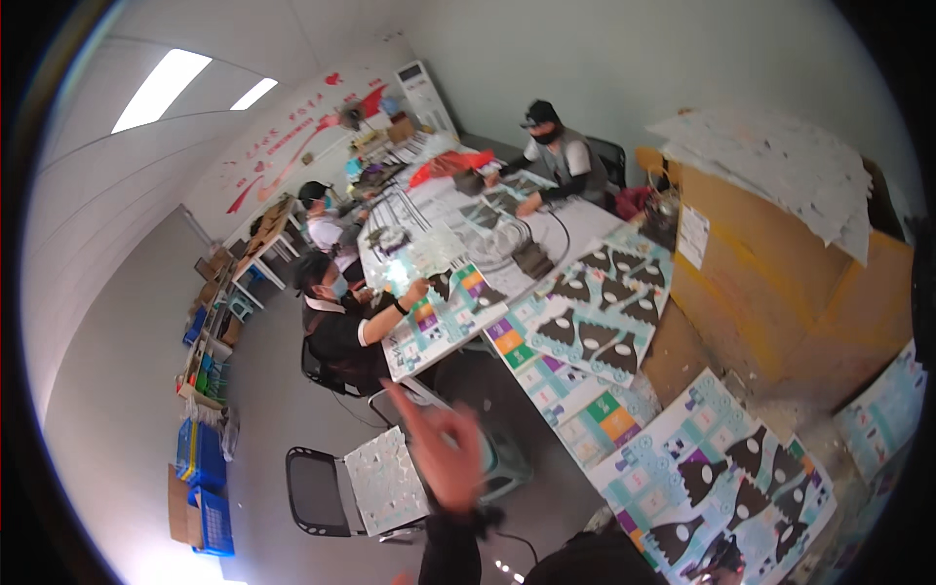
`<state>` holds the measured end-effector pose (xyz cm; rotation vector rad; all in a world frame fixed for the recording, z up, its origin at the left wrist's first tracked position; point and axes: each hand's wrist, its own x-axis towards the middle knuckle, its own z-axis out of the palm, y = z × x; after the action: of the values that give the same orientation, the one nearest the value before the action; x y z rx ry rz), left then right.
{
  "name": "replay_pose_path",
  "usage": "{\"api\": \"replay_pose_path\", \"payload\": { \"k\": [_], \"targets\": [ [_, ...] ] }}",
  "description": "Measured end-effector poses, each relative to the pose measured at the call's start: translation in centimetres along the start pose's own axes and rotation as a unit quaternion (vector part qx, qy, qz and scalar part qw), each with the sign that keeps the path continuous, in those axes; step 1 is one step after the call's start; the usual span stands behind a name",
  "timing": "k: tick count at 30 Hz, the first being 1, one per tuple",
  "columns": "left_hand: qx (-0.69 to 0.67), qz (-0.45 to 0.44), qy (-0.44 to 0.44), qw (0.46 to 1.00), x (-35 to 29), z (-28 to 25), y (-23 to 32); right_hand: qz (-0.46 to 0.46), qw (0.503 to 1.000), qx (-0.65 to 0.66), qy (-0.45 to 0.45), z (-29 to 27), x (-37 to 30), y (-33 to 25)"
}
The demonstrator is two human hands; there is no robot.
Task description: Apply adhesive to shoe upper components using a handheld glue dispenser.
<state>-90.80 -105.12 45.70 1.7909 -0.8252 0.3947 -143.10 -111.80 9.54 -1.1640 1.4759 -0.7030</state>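
Blurry hand (448, 448), can't tell if gripping. 2 near sheets (639, 478) carry dark shapes (699, 478); looks part-done, colored squares (617, 424) uncovered.

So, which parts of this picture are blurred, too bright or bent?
In the head view, the raised hand is smeared, likely by motion; in the same view, the ceiling lights are washed out to white, and lines on the ceiling curve with the fisheye.

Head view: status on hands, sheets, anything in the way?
One bare hand raised, blurred, nothing seen in it; other not clearly visible. Printed sheets to the right. Chair on the left, pale sheet on seat, not between hand and sheets.
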Motion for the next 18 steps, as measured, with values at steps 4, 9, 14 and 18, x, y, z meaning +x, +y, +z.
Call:
{"api": "replay_pose_path", "payload": {
  "k": [4,9,14,18],
  "targets": [
    [-0.034,0.152,-0.22,0.963,-8.8,-4.4,8.4,-0.021,0.999,0.008,-0.043,0.8,1.7,-0.1],
    [-0.45,-0.049,-0.249,0.856,-0.6,-2.7,11.8,0.009,0.997,-0.028,-0.066,-5.5,-3.4,2.7],
    [-0.034,0.127,-0.125,0.983,-7.0,-6.1,16.7,0.0,0.997,-0.011,-0.082,-5.4,-2.6,2.6],
    [-0.271,0.385,-0.268,0.84,-15.9,-9.6,19.8,0.013,0.993,-0.018,-0.113,-4.4,-2.9,3.2]
  ]
}}
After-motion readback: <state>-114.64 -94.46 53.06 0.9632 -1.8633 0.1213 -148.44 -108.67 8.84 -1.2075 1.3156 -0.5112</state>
